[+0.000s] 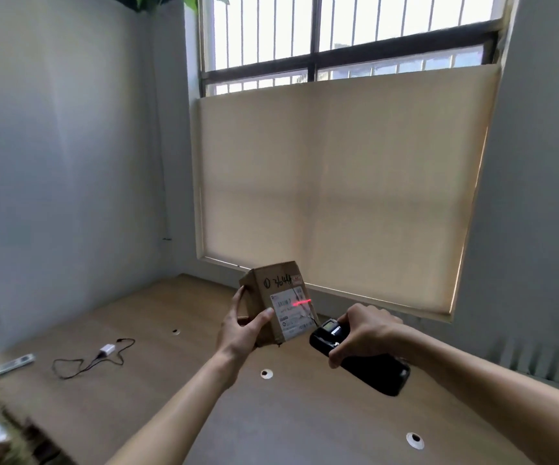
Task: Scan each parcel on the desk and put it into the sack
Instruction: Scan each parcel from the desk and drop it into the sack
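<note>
The left hand (pixel 243 325) grips the tilted parcel (pixel 280 302) above the bench (pixel 170 397), label facing the scanner (pixel 358 359) clasped in the right hand (pixel 363 335).

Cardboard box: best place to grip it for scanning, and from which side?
Grip the cardboard box across its plain left side and lower corner, coming from the left as the left hand does. That leaves the white label facing the scanner.

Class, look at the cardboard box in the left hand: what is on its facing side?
The box bears a white label, black handwriting and a red scan line. The left hand's thumb covers the label's left edge.
</note>
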A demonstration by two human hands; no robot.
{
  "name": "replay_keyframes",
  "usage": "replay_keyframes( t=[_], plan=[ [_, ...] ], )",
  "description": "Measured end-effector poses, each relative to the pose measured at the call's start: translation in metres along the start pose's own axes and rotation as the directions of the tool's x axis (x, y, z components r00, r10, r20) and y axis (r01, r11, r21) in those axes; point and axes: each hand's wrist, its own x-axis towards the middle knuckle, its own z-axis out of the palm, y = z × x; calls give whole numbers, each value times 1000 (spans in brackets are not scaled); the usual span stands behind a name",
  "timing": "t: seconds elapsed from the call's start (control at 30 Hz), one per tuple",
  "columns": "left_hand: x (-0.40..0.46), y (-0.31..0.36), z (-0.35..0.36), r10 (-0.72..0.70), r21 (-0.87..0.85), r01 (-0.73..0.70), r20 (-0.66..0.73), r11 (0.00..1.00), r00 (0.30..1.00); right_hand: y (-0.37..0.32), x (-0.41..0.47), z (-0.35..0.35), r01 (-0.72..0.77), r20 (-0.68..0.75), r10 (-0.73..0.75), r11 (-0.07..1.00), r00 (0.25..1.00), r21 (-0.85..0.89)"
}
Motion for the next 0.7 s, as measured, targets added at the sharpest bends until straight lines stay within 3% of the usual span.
replay_keyframes(
  t=[0.37, 0.53, 0.7],
  plan=[
    [-9, 21, -262, 15, 49, -3, -246, 999, 969, -244, 31, 71, 238, 62, -238, 971, 969, 19],
    [-27, 33, -371, 52, 127, -3, -384, 992, 922, -347, 40, 117, 378, 97, -417, 883, 904, 278],
    [-52, 34, -459, -23, 62, 59, -471, 996, 882, -438, 36, 164, 435, 74, -571, 698, 818, 569]
  ],
)
